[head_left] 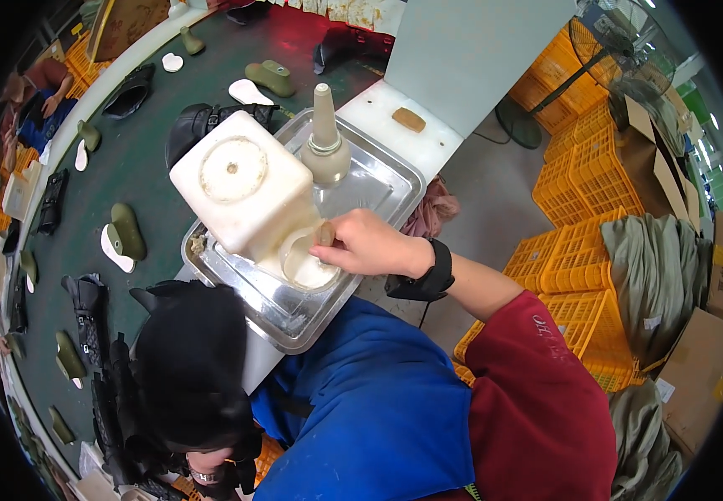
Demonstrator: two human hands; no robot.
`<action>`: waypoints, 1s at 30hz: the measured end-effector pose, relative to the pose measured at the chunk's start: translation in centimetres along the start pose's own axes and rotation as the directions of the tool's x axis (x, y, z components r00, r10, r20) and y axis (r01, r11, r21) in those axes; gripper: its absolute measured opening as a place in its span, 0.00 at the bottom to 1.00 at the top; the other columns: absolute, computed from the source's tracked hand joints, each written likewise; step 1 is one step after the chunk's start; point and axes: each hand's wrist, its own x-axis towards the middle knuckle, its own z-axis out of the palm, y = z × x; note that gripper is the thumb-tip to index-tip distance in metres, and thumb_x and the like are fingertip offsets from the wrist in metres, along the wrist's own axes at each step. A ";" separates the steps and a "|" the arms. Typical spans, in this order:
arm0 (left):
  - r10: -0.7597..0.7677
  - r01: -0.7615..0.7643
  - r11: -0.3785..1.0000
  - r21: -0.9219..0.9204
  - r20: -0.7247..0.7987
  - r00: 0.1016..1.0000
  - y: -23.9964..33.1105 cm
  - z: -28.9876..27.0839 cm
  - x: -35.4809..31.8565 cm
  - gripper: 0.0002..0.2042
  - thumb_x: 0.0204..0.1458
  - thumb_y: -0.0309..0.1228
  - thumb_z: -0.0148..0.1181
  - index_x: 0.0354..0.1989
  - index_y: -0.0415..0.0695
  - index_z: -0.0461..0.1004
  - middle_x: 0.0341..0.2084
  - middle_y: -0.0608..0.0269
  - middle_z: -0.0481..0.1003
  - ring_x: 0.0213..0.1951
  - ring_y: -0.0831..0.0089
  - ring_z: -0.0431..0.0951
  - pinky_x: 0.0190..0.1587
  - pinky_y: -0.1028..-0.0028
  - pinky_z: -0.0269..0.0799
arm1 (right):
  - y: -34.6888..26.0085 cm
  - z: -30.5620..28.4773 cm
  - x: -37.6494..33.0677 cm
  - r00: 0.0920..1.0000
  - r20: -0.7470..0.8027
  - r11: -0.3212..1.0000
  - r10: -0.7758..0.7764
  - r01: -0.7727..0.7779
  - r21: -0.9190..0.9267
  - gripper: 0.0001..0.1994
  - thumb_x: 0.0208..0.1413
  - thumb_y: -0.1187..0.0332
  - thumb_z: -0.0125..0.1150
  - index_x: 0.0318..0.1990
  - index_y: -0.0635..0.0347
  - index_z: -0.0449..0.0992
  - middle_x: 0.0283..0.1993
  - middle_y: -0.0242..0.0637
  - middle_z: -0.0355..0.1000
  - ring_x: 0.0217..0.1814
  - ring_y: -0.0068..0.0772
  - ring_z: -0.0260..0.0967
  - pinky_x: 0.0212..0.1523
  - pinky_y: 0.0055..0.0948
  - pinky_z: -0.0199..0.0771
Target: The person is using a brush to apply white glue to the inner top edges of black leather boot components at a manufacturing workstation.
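Observation:
My right hand (370,242) pinches a small tan-handled tool (326,232) at the round open mouth (309,263) of a white square glue container (253,188). The tool's working end is hidden by my fingers and the rim. White residue coats the inside of the mouth. Low on the left, my left hand (209,461) is mostly covered by a black boot upper (190,359), which it holds up beside my blue apron. A grey-beige bottle with a tall nozzle (325,142) stands behind the container, both on a metal tray (390,179).
A dark green conveyor belt (173,179) curves along the left, carrying olive shoe lasts (129,232), white insoles (117,249) and black boots (84,309). Orange crates (574,309) and a fan (616,42) stand at right. People sit beyond the belt.

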 end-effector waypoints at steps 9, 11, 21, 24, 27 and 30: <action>-0.261 0.314 0.939 -0.138 0.307 0.915 -2.4 1.0 2.6 0.39 0.28 0.28 0.70 0.54 0.38 0.59 0.49 0.56 0.66 0.50 0.66 0.66 0.54 0.67 0.59 | -1.2 -2.4 0.4 0.991 0.036 0.973 0.128 -0.133 0.189 0.12 0.48 0.64 0.56 0.24 0.66 0.72 0.17 0.45 0.67 0.18 0.40 0.67 0.22 0.33 0.65; -0.276 0.326 0.939 -0.110 0.327 0.904 -3.2 1.4 3.2 0.38 0.28 0.28 0.70 0.53 0.38 0.61 0.48 0.56 0.67 0.49 0.67 0.66 0.54 0.67 0.59 | -2.0 -3.0 0.9 0.974 0.074 0.942 0.216 -0.227 0.246 0.11 0.49 0.64 0.56 0.27 0.66 0.73 0.17 0.42 0.69 0.18 0.33 0.67 0.21 0.29 0.65; -0.252 0.316 0.941 -0.121 0.370 0.894 -2.5 3.6 4.9 0.41 0.27 0.27 0.68 0.56 0.37 0.55 0.50 0.57 0.65 0.51 0.67 0.64 0.55 0.69 0.55 | -7.8 -3.0 2.9 0.977 0.059 0.824 -0.205 0.140 0.550 0.03 0.47 0.74 0.60 0.30 0.62 0.74 0.27 0.32 0.71 0.27 0.19 0.67 0.25 0.18 0.64; -0.278 0.336 0.936 -0.104 0.365 0.888 -2.1 3.8 4.8 0.44 0.26 0.27 0.69 0.57 0.38 0.52 0.51 0.57 0.63 0.52 0.67 0.63 0.56 0.69 0.54 | -7.9 -2.7 2.9 0.978 0.113 0.863 -0.177 0.098 0.496 0.03 0.47 0.74 0.60 0.30 0.63 0.74 0.27 0.33 0.71 0.27 0.21 0.67 0.27 0.20 0.65; -0.263 0.305 0.949 -0.079 0.335 0.905 -2.2 3.8 4.4 0.45 0.26 0.28 0.69 0.57 0.37 0.52 0.52 0.56 0.62 0.52 0.67 0.63 0.56 0.68 0.54 | -7.7 -2.9 2.4 0.984 0.132 0.866 -0.119 0.038 0.498 0.03 0.47 0.74 0.59 0.30 0.63 0.73 0.27 0.34 0.71 0.26 0.21 0.67 0.26 0.20 0.66; -0.207 0.241 0.966 -0.094 0.280 0.937 -1.3 4.4 3.6 0.44 0.26 0.29 0.70 0.57 0.37 0.52 0.51 0.56 0.63 0.52 0.67 0.64 0.56 0.68 0.55 | -7.2 -2.5 2.0 0.979 0.020 0.886 -0.204 0.176 0.430 0.03 0.47 0.75 0.59 0.30 0.63 0.73 0.27 0.33 0.71 0.24 0.20 0.67 0.25 0.19 0.65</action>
